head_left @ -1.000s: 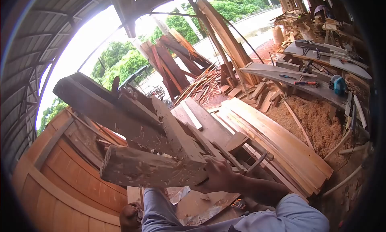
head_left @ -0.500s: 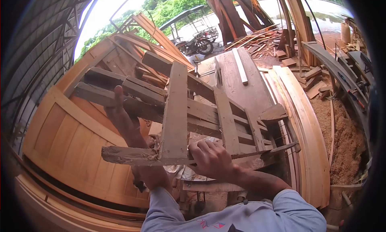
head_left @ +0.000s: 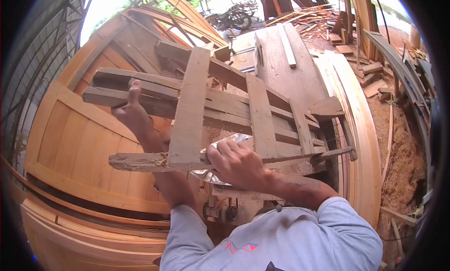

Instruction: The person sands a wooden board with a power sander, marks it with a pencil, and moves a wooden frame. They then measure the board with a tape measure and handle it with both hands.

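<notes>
A weathered wooden slatted frame [head_left: 190, 106], with wide crosspieces nailed over long rails, is held up in front of me at a tilt. My left hand [head_left: 130, 109] grips the double middle rails near their left ends, its thumb up over the top; the fingers are partly hidden behind the wood. Closed around the near rail, between two crosspieces, is my right hand [head_left: 236, 160], knuckles up. The left end of that near rail is splintered and rough. Below the right hand, a crumpled shiny sheet [head_left: 211, 177] shows through the frame.
Panelled wooden doors [head_left: 84, 139] lean at the left. Behind the frame stands a workbench [head_left: 300, 78] with a pale wood strip [head_left: 286, 45] on it. Long planks [head_left: 356, 130] lie at the right, near sawdust [head_left: 403, 158] and offcuts. A motorcycle [head_left: 229, 20] is parked farther back.
The slatted frame and both hands have risen in the view and shifted slightly left, while the view has tipped downward. Both hands keep their grip.
</notes>
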`<state>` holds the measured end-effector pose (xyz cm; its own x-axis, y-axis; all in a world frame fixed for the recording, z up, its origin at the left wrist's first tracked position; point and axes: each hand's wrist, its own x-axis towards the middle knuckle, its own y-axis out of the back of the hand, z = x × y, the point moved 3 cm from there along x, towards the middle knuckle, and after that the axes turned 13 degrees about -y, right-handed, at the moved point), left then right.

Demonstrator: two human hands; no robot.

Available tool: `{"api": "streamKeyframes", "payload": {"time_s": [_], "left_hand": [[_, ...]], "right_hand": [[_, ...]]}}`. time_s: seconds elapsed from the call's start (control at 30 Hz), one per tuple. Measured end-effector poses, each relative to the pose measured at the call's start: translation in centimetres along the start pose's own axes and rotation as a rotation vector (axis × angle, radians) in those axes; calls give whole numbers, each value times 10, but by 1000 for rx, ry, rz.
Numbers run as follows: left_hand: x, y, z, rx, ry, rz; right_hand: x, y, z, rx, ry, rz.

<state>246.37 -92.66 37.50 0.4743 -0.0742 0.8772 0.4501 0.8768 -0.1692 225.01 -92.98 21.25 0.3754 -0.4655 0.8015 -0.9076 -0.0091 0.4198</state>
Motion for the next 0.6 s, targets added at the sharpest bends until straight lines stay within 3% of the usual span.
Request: {"api": "streamKeyframes", "payload": {"time_s": [0.1,0.17,0.4,0.6], "left_hand": [[3,-4,-1,-87,-33,-32],[5,-8,13,20,42,-75],[-8,-38,50,53,35,-88],[-4,-53,80,211,-11,-130]], "right_hand": [[2,3,0,0,-8,34],[3,4,1,-46,-27,64],[1,20,0,-59,-7,245],[1,39,2,-48,-29,264]]}}
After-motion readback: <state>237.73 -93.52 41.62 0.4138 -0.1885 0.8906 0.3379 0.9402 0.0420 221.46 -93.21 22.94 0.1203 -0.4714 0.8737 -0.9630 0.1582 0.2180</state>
